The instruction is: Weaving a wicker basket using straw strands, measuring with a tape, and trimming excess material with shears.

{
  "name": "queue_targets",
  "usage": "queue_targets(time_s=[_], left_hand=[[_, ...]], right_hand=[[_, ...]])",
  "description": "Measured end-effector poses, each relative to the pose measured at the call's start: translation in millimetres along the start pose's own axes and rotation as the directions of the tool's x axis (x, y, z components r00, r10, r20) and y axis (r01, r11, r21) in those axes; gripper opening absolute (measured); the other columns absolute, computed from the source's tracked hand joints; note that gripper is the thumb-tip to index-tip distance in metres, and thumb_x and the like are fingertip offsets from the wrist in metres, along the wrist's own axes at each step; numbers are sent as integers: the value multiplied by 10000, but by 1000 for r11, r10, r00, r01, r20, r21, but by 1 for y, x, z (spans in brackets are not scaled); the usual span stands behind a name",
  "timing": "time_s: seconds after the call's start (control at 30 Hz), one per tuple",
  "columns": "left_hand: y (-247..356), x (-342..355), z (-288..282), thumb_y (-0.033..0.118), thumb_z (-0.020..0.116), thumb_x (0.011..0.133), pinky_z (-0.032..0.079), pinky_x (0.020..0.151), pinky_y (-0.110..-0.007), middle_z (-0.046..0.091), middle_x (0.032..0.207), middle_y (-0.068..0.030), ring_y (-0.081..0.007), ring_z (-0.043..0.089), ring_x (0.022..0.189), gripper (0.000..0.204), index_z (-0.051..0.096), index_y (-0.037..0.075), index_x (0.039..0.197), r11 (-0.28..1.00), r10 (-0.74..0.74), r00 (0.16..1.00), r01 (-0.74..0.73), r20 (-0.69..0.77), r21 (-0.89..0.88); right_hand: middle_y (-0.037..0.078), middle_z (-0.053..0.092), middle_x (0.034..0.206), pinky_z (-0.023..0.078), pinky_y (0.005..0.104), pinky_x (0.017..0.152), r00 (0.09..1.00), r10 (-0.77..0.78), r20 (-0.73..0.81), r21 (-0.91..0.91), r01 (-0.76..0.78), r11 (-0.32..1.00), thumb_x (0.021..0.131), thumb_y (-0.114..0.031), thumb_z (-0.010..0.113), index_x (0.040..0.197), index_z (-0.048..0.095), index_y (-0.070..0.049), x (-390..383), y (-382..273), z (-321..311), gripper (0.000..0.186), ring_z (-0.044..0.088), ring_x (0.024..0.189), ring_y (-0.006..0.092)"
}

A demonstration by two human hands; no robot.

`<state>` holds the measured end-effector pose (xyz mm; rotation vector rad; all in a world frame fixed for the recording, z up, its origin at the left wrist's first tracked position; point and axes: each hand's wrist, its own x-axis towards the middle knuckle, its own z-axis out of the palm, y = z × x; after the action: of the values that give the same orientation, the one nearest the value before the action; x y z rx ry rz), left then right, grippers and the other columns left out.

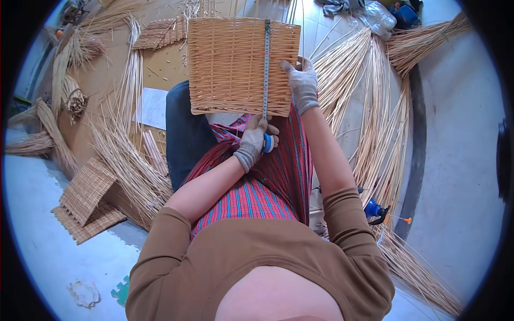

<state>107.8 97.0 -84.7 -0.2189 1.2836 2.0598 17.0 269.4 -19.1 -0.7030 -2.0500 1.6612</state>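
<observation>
On lap: left hand [256,140] grip pinching tape measure [266,69] case; right hand [301,83] fingers spread, steadying wicker panel [235,64] edge.

Tape measure case [267,143] mostly hidden inside left hand [254,140]; woven panel [235,64] far edge unclear.

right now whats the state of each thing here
woven panel: upright on the lap, steadied by the right hand
tape measure: pulled out over the panel, case in the left hand
reeds: loose on the floor
small mats: flat, stacked
</observation>
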Motion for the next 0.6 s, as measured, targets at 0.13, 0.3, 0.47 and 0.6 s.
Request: queue_targets(time_s=[0.13, 0.3, 0.47, 0.6], left_hand=[[0, 4, -4, 250, 412, 1086, 564, 522, -339, 671, 840, -127, -206, 642, 587, 222, 478, 63, 1187, 1000, 0, 1000, 0, -8, 2], [-1, 8, -6, 238, 418, 1085, 568, 532, -342, 677, 843, -120, -202, 646, 599, 206, 480, 65, 1177, 1000, 5, 1000, -5, 20, 1], [-19, 12, -17, 259, 483, 1069, 542, 540, -321, 670, 808, -94, -174, 630, 615, 252, 561, 23, 1107, 981, 196, 979, -195, -52, 21], [17, -14, -22, 295, 500, 1064, 542, 536, -306, 669, 758, -86, -161, 624, 575, 289, 583, 18, 1047, 986, 167, 978, -162, -122, 47]], right_hand=[[56, 682, 924, 531, 279, 720, 999, -43, -10, 45, 43, 998, 806, -187, 844, 1195, 592, 16, 1, 2, 1, 506, 630, 783, 137], [80, 685, 937, 530, 302, 744, 995, -82, -57, 64, 85, 994, 787, -234, 860, 1188, 608, 26, 0, 5, 3, 540, 636, 795, 158], [131, 655, 1023, 501, 346, 815, 971, -198, -136, -162, 175, 971, 772, -286, 847, 1161, 649, 4, -11, 18, 4, 525, 613, 844, 226], [67, 644, 1047, 496, 282, 845, 962, -225, -157, -18, 224, 974, 849, -210, 827, 1225, 587, 13, -19, 25, 1, 499, 605, 911, 149]])
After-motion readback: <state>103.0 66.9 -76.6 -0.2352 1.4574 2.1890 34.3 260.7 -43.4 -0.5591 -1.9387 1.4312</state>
